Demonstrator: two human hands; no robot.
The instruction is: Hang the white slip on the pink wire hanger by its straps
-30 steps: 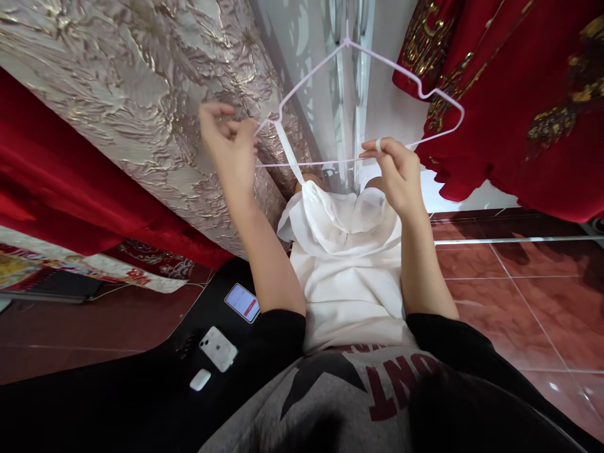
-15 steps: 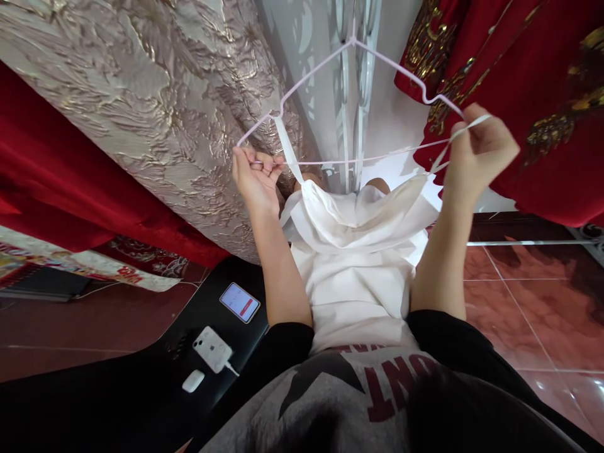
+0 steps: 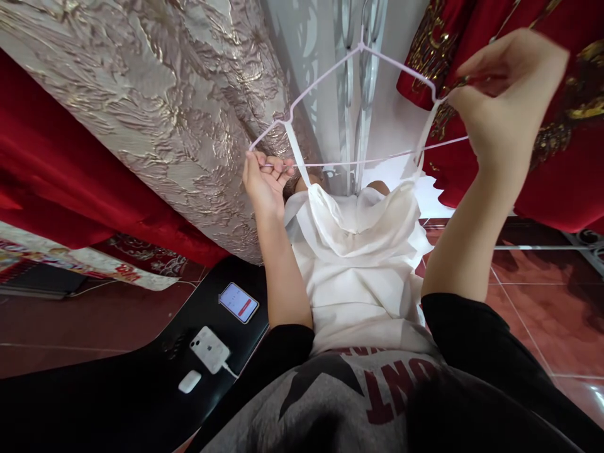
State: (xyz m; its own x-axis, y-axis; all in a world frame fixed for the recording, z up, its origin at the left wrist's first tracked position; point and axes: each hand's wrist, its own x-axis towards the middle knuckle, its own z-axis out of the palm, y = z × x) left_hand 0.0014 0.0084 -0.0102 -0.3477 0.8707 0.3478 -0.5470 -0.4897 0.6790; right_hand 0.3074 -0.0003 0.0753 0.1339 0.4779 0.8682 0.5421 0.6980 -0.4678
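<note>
A thin pale wire hanger (image 3: 330, 75) hangs in front of me with a white strappy garment (image 3: 358, 251) on it. My left hand (image 3: 265, 182) is closed around the hanger's lower bar at its left end, beside the left strap (image 3: 297, 154). My right hand (image 3: 507, 94) is raised at the hanger's right shoulder, fingers pinched on the right strap (image 3: 425, 135), which runs up over the hanger's notch. The garment droops between my forearms down to my grey printed top.
A pale gold brocade cloth (image 3: 155, 107) and red fabric (image 3: 56, 176) hang at left; a red gold-embroidered garment (image 3: 542, 157) hangs at right. Two phones (image 3: 238, 302) (image 3: 209, 349) and a small white case (image 3: 189, 381) lie on a black surface (image 3: 141, 402). Red tile floor (image 3: 533, 302) lies at right.
My right hand rose from the hanger's lower bar to its right shoulder, carrying the right strap up over it. My left hand dropped from above the left end to grip the bar.
</note>
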